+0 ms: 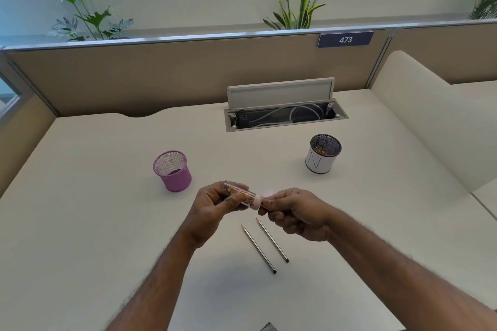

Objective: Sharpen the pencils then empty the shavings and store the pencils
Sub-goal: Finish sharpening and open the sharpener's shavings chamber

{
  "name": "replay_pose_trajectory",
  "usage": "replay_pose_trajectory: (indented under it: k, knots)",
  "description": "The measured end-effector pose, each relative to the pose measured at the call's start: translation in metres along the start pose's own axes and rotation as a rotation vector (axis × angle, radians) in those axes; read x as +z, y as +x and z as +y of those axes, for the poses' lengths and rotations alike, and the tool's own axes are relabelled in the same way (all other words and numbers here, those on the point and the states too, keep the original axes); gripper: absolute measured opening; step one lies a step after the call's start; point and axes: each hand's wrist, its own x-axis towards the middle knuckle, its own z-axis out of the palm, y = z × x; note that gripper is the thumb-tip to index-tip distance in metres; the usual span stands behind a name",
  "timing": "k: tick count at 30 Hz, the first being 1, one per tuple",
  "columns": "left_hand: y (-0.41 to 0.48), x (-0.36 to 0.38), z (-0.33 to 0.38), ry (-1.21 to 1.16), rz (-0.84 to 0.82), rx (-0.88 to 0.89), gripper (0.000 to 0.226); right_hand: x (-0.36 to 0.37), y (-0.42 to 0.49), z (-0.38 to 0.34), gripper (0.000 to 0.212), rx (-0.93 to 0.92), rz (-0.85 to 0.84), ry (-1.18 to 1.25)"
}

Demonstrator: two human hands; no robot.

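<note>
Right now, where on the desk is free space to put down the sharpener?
The desk is bare left of the two pencils, below the pink mesh cup. Another free patch lies between that cup and the white-wrapped cup, in front of the open cable tray. It is crowded only under both hands, where the pencils lie.

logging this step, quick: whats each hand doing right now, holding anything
Left hand: closed on the clear barrel of the sharpener, shavings inside.
Right hand: grip closed on the sharpener's pink cap end.
Both pencils lie on the desk, untouched.
</note>
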Motion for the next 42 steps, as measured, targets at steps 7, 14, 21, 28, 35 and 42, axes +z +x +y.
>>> replay_pose_trajectory:
  k: [7, 14, 21, 28, 35, 42]
  knots:
    - [0.003, -0.008, 0.006, -0.076, 0.037, 0.010, 0.060, -0.003, -0.002, -0.001, 0.022, 0.063, -0.044, 0.042]
    - [0.000, -0.037, 0.000, -0.262, 0.182, 0.058, 0.052, -0.008, -0.009, 0.010, 0.021, -0.026, -0.035, 0.155]
    - [-0.007, -0.028, -0.012, -0.297, 0.212, 0.020, 0.055, -0.001, -0.017, 0.018, 0.015, -0.201, 0.020, 0.229]
    - [-0.012, -0.019, -0.020, -0.300, 0.204, -0.026, 0.056, 0.000, -0.021, 0.024, 0.009, -0.265, 0.019, 0.240]
    - [-0.016, -0.017, -0.022, -0.292, 0.248, -0.031, 0.021, -0.005, -0.009, 0.038, 0.015, -0.277, 0.182, 0.223]
    - [-0.024, -0.022, -0.032, -0.269, 0.242, -0.054, 0.044, -0.039, 0.035, 0.097, 0.008, -0.294, 0.714, -0.250]
